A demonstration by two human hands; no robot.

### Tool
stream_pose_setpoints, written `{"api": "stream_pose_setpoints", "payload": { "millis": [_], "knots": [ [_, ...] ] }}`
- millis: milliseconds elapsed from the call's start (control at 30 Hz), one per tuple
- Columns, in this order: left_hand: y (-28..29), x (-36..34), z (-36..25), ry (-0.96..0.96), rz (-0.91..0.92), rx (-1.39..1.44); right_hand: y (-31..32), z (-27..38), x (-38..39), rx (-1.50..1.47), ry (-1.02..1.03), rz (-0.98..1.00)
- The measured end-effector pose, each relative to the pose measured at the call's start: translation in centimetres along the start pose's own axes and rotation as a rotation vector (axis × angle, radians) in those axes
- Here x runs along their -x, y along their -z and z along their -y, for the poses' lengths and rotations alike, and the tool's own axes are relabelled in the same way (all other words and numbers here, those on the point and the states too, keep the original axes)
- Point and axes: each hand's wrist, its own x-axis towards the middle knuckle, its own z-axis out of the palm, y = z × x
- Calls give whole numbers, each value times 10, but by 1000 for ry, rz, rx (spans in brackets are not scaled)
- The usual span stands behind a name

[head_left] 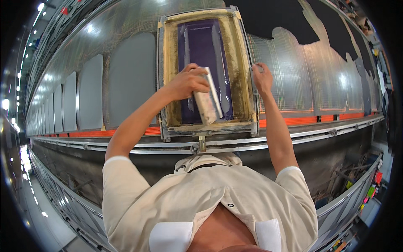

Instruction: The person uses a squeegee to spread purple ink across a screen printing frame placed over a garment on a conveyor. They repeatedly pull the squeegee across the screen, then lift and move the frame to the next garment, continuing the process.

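In front of me lies a rectangular screen printing frame (pixel 163 54) with a yellowish, stained border and a dark purple panel (pixel 202 52) in its middle. Two greyish streaks of ink run lengthwise along the panel. My left hand (pixel 192 82) is closed around the top of a squeegee (pixel 206 108), a pale, wide-bladed tool held tilted over the panel's near half. Whether its blade touches the mesh I cannot tell. At the frame's right edge, the curled fingers of my right hand (pixel 262 79) grip the side bar.
Flat grey pieces (pixel 132 80) lie in a row on the long table to the left. Dark pieces (pixel 281 17) lie at the far right. A metal rail (pixel 302 140) runs along the near edge, with a bracket (pixel 202 143) at the frame's near end.
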Motion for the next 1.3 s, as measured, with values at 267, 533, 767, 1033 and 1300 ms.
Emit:
{"api": "stream_pose_setpoints", "payload": {
  "millis": [267, 533, 767, 1033, 1300],
  "knots": [
    [-53, -60, 20, -72, 148, 88, 8, 8, 6, -44, -36, 32],
    [2, 1, -13, 444, 408, -91, 5, 10, 2, -33, -114, 75],
    [-3, 55, -77, 1507, -106, 212, 3, 13, 2, -113, -137, 136],
    [-44, 1, -102, 1591, -157, 86, 6, 11, 5, -98, -36, 85],
    [-36, -16, -69, 1371, -182, -29, 0, 1, 2, -46, -39, 51]
  ]
}}
